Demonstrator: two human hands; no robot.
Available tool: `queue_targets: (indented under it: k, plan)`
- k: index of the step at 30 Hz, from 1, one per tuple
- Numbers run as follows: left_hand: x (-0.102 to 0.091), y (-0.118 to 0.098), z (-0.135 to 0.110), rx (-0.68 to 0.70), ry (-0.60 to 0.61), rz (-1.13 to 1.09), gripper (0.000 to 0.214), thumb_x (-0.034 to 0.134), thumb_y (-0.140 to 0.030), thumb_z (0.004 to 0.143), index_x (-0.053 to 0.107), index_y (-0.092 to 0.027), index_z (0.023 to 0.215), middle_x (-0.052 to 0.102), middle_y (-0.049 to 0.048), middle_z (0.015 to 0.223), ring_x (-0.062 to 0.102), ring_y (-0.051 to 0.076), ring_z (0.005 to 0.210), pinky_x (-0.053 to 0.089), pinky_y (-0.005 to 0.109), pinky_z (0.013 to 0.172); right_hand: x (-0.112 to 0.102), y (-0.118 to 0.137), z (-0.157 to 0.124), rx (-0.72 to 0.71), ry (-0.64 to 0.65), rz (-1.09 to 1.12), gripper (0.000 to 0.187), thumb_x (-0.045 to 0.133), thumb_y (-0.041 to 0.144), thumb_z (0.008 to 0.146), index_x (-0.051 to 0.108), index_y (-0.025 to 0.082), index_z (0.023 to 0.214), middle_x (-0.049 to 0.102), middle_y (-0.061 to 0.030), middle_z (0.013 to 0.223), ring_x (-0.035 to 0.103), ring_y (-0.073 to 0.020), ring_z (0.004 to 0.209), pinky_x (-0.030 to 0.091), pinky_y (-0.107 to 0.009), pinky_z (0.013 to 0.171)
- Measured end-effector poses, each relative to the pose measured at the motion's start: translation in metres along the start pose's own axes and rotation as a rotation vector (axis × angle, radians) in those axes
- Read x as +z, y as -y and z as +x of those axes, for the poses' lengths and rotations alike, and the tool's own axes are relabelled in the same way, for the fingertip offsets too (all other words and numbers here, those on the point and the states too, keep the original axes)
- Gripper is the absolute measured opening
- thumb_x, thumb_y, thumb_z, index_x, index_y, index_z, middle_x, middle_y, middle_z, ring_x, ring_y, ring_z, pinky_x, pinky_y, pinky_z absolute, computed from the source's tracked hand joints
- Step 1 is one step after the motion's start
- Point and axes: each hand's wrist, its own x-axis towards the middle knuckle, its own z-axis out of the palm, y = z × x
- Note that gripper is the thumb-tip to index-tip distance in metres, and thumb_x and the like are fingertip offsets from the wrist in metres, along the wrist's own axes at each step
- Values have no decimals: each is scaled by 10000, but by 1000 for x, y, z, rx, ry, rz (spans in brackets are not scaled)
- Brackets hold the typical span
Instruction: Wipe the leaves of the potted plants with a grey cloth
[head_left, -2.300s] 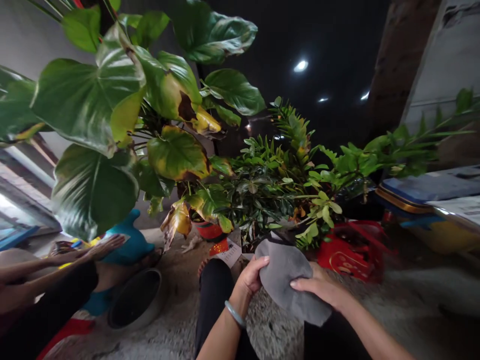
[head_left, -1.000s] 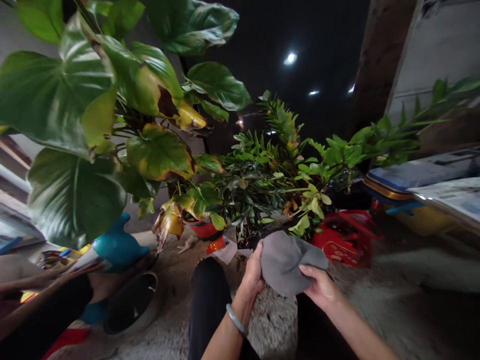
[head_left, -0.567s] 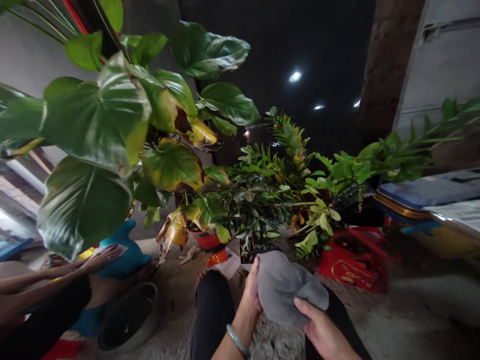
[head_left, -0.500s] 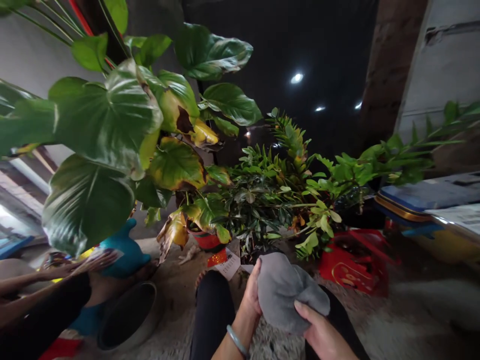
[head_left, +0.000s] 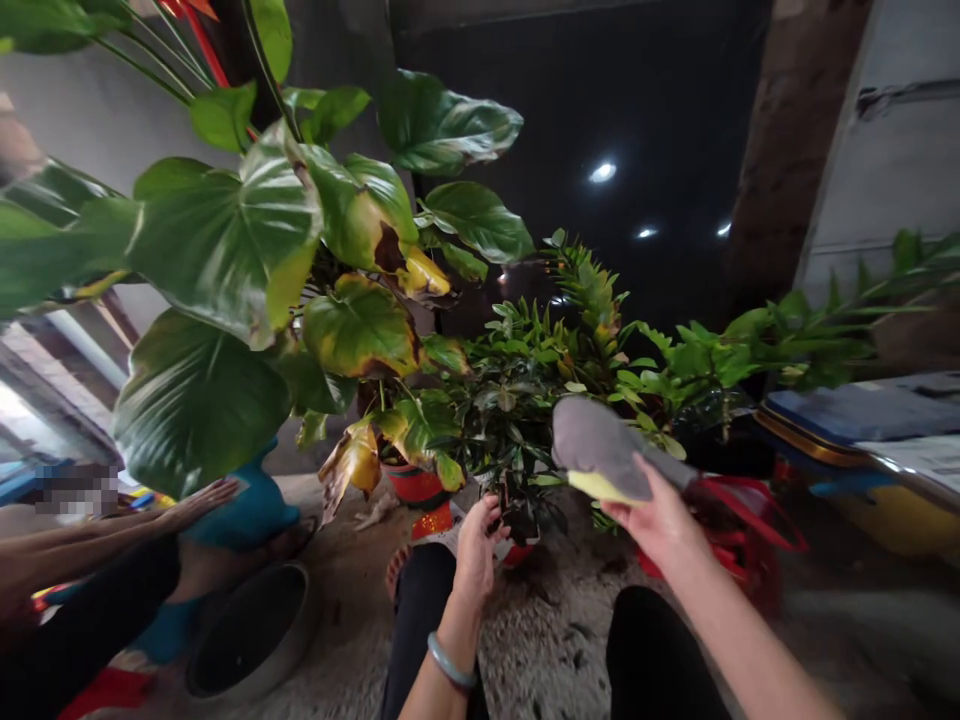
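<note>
Right hand (head_left: 658, 512) outstretched, gripping grey fabric (head_left: 596, 440); left hand (head_left: 475, 548) half-curled.

Some fingers of the right grip (head_left: 660, 520) are hidden behind the gray cloth (head_left: 596, 440), whose outline is softened by blur. The white card (head_left: 448, 538) is partly covered by the left grip (head_left: 478, 545) and a knee (head_left: 433, 575). The red bag (head_left: 754, 580) is partly masked by the right forearm (head_left: 739, 630). The co-worker's arms (head_left: 90, 545) are cut off by the view's left edge, the pale sheet (head_left: 919, 458) by its right.
</note>
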Motion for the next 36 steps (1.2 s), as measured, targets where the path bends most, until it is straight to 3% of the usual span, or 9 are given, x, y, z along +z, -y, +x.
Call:
queue_targets:
  k: [4, 10, 12, 18, 20, 25, 27, 33, 36]
  plan:
    - [-4, 1, 3, 143, -40, 148, 258, 818, -346, 530, 726, -150, 670, 518, 147, 1374, 451, 378, 1256, 501, 305, 720, -29, -45, -27, 303, -31, -48, 214, 776, 271, 655, 648, 205, 812, 724, -46, 620, 642, -201, 480, 494, -273, 374]
    - [-4, -6, -2, 54, 185, 25, 338, 823, -388, 521, 753, -141, 741, 537, 174, 1386, 534, 376, 1175, 528, 340, 724, -17, 12, 0, -200, 72, 143, 298, 747, 287, 690, 658, 303, 974, 769, 8, 912, 696, -224, 900, 584, -322, 625]
    - [-2, -7, -4, 27, 211, 28, 338, 833, -333, 514, 763, -144, 785, 551, 172, 1371, 548, 362, 1155, 527, 340, 734, -9, 23, 19, -231, 85, 141, 269, 716, 304, 717, 647, 303, 977, 767, 6, 884, 681, -227, 947, 580, -339, 664]
    - [-3, -5, -4, 5, 213, 69, 452, 843, -278, 494, 772, -153, 922, 652, 164, 1188, 594, 296, 1023, 509, 305, 683, -49, -55, -1, 255, 30, -38, 136, 760, 273, 691, 635, 246, 739, 740, -33, 689, 684, -223, 637, 557, -335, 553]
    - [-5, -5, -3, 12, 209, 62, 503, 841, -279, 499, 762, -157, 980, 689, 149, 1063, 601, 269, 966, 501, 297, 673, -60, -61, -16, 276, 40, -27, 134, 767, 278, 693, 658, 245, 763, 753, -47, 739, 694, -238, 663, 566, -355, 565]
    - [-3, -3, -3, -13, 214, 48, 473, 829, -272, 524, 758, -158, 977, 691, 122, 992, 601, 249, 940, 491, 302, 699, -34, 10, 9, -107, 82, 159, 180, 679, 237, 758, 666, 311, 921, 767, 3, 881, 704, -242, 854, 583, -416, 713]
    - [-1, -1, -4, -8, 194, 57, 460, 832, -269, 523, 759, -159, 964, 691, 118, 984, 604, 242, 929, 488, 293, 691, -21, 25, 26, -78, 78, 129, 153, 641, 260, 786, 655, 293, 934, 762, 2, 813, 701, -230, 819, 579, -415, 721]
    - [-5, 2, -2, -25, 212, 85, 438, 835, -273, 523, 766, -173, 943, 708, 121, 974, 631, 221, 837, 486, 272, 642, -41, -54, -4, 377, 6, -54, 93, 712, 275, 749, 632, 231, 737, 733, -31, 654, 681, -202, 593, 567, -348, 598]
    - [-9, -1, 0, -30, 211, 90, 452, 837, -312, 509, 766, -164, 930, 707, 116, 844, 625, 223, 784, 486, 288, 634, -45, -62, -31, 399, 12, -14, 109, 749, 252, 710, 649, 239, 754, 750, -35, 709, 700, -222, 645, 570, -353, 583]
